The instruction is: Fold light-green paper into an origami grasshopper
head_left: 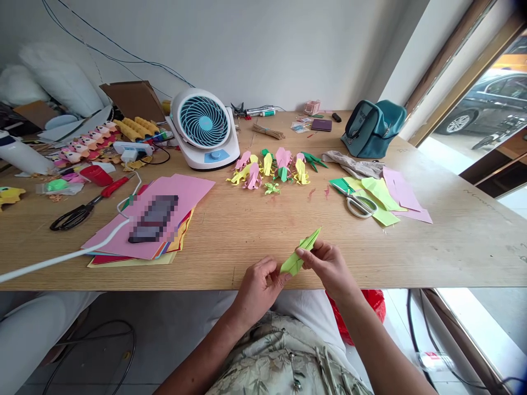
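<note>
A folded piece of lime-green paper, narrow and pointed at its upper right end, is held above the table's front edge. My left hand pinches its lower left end between thumb and fingers. With thumb on top and fingers behind, my right hand grips the middle and upper part. Some of the fingers are hidden behind the paper. Beyond my hands lies a cluster of small folded paper figures in pink, yellow and green.
Scissors rest on green sheets beside pink paper at right. Left, a phone lies on stacked coloured paper, near a white cable and black-handled scissors. Behind stand a fan and a teal bag.
</note>
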`<state>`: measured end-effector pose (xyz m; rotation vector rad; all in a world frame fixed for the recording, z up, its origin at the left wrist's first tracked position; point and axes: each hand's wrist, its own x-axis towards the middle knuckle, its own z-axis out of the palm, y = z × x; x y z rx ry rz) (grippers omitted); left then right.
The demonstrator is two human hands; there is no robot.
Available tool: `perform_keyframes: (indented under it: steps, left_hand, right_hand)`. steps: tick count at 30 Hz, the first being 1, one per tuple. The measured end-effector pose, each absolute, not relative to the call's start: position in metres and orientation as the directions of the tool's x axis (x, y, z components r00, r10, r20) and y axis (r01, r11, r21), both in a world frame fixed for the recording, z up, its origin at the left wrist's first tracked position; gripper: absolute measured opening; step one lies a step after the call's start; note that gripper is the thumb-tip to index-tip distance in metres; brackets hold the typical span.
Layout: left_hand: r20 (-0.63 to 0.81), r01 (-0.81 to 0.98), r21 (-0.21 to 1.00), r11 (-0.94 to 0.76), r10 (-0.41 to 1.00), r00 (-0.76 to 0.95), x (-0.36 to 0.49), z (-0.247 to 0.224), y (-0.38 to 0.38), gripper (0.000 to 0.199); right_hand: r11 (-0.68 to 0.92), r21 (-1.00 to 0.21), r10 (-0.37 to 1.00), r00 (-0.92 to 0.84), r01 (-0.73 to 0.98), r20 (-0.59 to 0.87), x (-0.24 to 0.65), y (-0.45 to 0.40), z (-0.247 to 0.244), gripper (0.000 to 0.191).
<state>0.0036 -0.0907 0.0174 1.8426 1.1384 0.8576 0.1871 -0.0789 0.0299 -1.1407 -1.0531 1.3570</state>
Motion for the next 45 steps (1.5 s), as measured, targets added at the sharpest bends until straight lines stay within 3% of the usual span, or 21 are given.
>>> perform_keyframes:
  steps: [3, 13, 20, 26, 31, 37, 45]
  left_hand:
    - [0.130, 0.397, 0.875, -0.275, 0.926, 0.354, 0.004, 0.014, -0.091, 0.041]
    - [0.121, 0.373, 0.885, -0.278, 0.912, 0.392, -0.002, 0.016, -0.095, 0.033]
    - [0.029, 0.398, 0.890, -0.222, 0.899, 0.436, -0.012, 0.022, -0.090, 0.030]
    - [0.168, 0.348, 0.895, -0.278, 0.935, 0.314, -0.018, 0.041, -0.043, 0.023]
    - [0.127, 0.134, 0.971, -0.200, 0.899, 0.418, 0.005, 0.045, 0.015, 0.032]
    - [0.044, 0.117, 0.987, -0.109, 0.888, 0.458, 0.018, 0.040, 0.051, 0.026]
    - [0.027, -0.008, 1.000, -0.026, 0.920, 0.392, 0.016, 0.024, 0.057, 0.032]
  right_hand:
    - [-0.098, -0.980, 0.995, -0.028, -0.171, -0.095, 0.185, -0.079, 0.026, 0.039]
    - [-0.076, -0.982, 0.996, 0.030, -0.175, -0.082, 0.189, -0.070, 0.027, 0.040]
    - [-0.027, -0.989, 0.998, 0.050, -0.148, -0.035, 0.201, -0.050, 0.033, 0.039]
    - [-0.059, -0.998, 0.987, -0.147, 0.005, -0.059, 0.202, -0.023, 0.041, 0.043]
    - [-0.060, -0.989, 0.947, -0.304, 0.136, -0.100, 0.194, 0.002, 0.038, 0.043]
    - [0.007, -0.961, 0.951, -0.300, 0.278, -0.080, 0.189, 0.022, 0.028, 0.044]
    - [-0.094, -0.985, 0.918, -0.371, 0.143, -0.141, 0.192, 0.026, 0.018, 0.047]
